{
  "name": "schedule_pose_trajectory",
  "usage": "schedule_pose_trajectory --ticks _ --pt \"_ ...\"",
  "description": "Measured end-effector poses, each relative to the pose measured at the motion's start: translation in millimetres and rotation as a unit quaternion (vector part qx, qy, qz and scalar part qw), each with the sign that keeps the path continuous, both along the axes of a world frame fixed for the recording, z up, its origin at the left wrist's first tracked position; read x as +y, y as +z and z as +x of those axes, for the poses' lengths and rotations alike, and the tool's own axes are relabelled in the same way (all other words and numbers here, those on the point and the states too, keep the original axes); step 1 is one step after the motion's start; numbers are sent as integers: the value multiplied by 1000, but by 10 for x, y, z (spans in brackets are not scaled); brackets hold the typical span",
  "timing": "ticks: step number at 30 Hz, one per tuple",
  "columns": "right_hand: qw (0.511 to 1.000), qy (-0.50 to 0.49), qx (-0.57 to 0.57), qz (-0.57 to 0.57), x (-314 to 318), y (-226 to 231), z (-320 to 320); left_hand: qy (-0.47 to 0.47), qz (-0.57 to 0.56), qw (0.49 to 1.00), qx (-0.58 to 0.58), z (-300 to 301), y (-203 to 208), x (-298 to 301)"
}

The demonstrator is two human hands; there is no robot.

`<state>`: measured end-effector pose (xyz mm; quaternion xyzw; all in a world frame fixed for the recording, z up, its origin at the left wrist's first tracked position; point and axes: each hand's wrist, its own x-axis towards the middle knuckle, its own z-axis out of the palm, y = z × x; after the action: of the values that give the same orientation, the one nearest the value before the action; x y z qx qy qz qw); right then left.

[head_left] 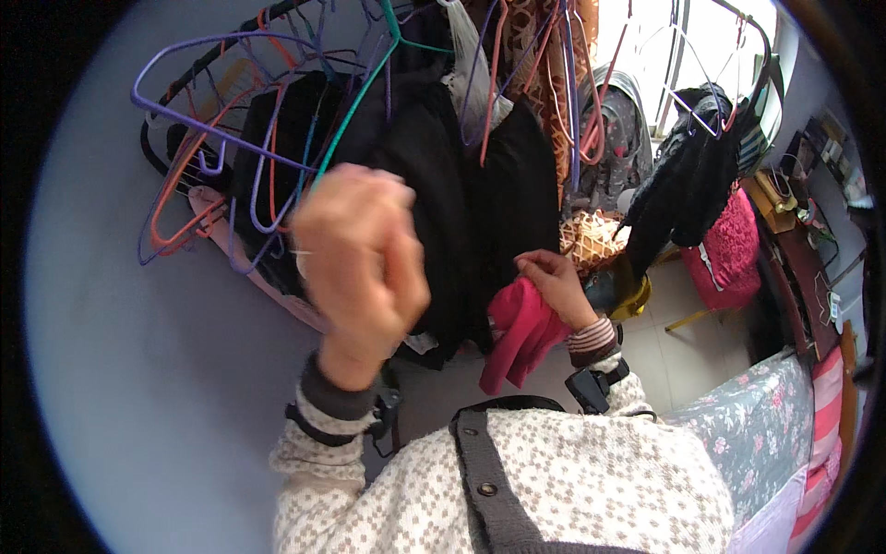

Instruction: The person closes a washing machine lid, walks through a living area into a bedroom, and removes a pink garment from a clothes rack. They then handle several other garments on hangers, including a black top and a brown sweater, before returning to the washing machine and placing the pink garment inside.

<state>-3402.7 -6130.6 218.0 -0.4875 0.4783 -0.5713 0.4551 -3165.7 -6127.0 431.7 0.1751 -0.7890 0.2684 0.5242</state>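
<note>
Pink cloth: the cloth (522, 334) hangs from the right hand, beside the lower part of the black garments (429, 203); whether they touch cannot be told.
Right grip: the right hand (556, 284) pinches the upper edge of the cloth between thumb and fingers.
Left grip: the left hand (360, 254) is raised and blurred, fingers curled, near the lower end of the green hanger (362, 97); cannot tell whether it pinches anything.
Hanger side: purple hangers (221, 139) and orange ones crowd the space above and left of the left hand, leaving little room upward.
Wall side: bare wall (120, 323) lies open below the hangers, left of the left forearm.
Floor side: pale tiles (678, 355) show between the right wrist and the edge of the flowered bed (752, 402).
Hanging bag: a whitish, see-through bag (468, 60) hangs among the hangers; contents unclear.
Backpack: a grey patterned backpack (616, 138) stands by the window; its inside is hidden.
</note>
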Motion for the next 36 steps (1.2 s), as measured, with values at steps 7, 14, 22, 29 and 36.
schedule_pose_trajectory --ticks 7,14,22,29,36 --pt "956 -244 105 -126 -465 -301 -52 -72 501 862 -14 -623 -1017 -402" --pt "979 88 145 -113 -7 -169 597 -59 611 790 5 -564 -1514 -652" --pt "970 237 46 9 668 -264 122 -235 796 474 294 -77 -973 -208" --pt "992 -31 14 119 281 -805 -441 -400 771 397 297 371 -338 -9" --pt "956 -21 292 33 173 -563 92 -399 769 430 253 378 -227 -65"
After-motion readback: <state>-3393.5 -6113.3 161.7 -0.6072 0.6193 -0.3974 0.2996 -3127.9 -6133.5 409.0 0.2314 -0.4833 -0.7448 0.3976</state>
